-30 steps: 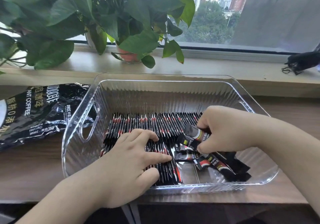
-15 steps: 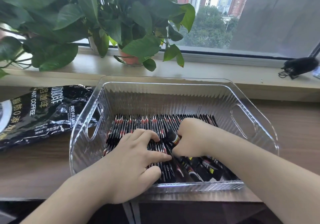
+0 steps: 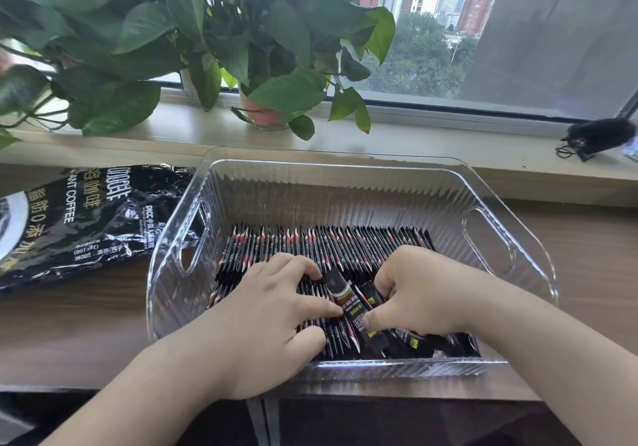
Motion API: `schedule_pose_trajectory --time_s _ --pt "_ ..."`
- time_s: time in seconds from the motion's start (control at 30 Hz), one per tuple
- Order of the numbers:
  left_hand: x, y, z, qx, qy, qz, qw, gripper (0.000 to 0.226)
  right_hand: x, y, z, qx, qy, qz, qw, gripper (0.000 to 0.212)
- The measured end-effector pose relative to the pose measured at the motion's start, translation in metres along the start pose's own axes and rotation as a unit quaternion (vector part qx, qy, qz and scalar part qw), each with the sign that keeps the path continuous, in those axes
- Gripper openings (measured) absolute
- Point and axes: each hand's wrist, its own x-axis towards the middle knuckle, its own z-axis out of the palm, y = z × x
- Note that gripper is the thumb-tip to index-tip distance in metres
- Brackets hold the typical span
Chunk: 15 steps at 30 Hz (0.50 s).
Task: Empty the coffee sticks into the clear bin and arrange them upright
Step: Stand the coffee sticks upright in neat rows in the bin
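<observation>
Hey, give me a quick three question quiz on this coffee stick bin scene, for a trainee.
1. True or false: the coffee bag lies inside the clear bin.
2. The loose sticks are gripped by: A the left hand, B the right hand, C neither.
3. What does the left hand rest on?
Key: 1 false, it lies on the table beside the bin; 2 B; 3 the row of standing sticks.

Left hand presses upright coffee sticks in the clear bin; right hand pinches one.
</observation>
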Motion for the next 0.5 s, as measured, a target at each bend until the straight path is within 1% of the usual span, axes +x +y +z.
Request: schedule_pose_trajectory --time_s 0.13,0.23,0.33,0.5 --pt "0.0002 0.0000 0.0018 0.000 0.012 -0.008 1.000 0.062 0.0009 -0.0025 0.0070 0.020 0.056 -0.011 0.998 0.058" --pt "-0.0004 -0.0005 0.0019 0.002 0.018 -0.005 1.000 0.059 0.0011 -0.0008 0.0063 0.024 0.068 0.005 0.997 0.059" --pt "-0.0009 -0.0006 0.0017 0.003 0.016 -0.004 1.000 0.058 0.0023 -0.0005 0.0051 0.022 0.064 0.021 0.997 0.058" --pt "-0.0001 -0.0014 0.0031 -0.002 0.016 -0.009 1.000 0.061 0.0048 -0.0100 0.0098 0.008 0.032 0.052 0.998 0.056"
